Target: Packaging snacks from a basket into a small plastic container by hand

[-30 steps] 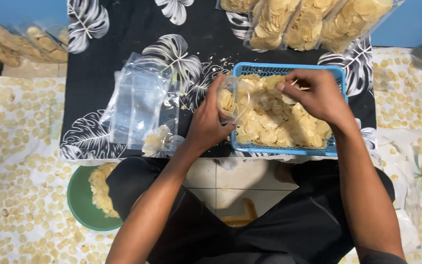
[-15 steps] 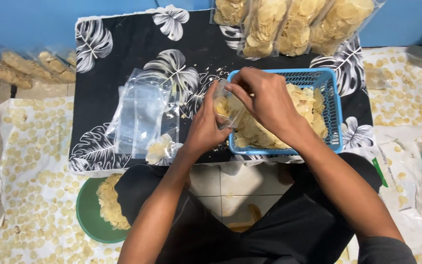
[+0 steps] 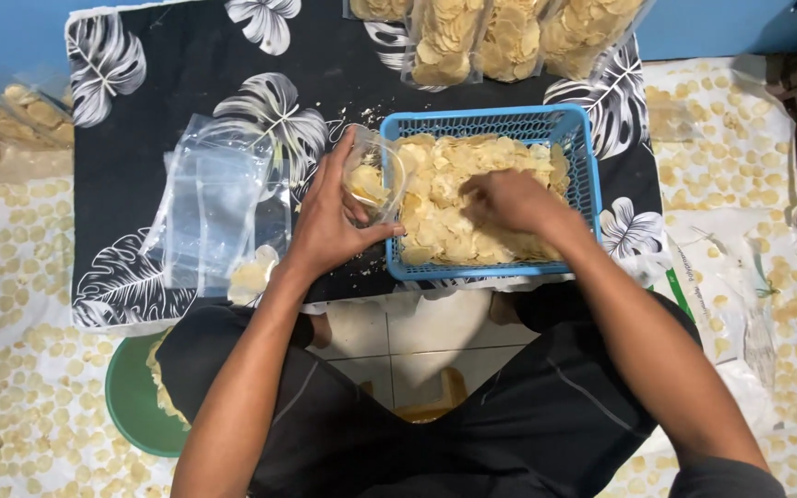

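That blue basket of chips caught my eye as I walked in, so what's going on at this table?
A seated person is working over a low table with a black leaf-print cover. The left hand holds a small clear bag open beside the blue basket, with a few chips already inside. The right hand is down in the basket's pile of pale chips. A stack of empty clear bags lies to the left, and filled bags lie along the far edge.

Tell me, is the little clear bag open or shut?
Open. The left hand holds the clear bag with its mouth spread wide beside the blue basket, and a few pale chips show inside it.
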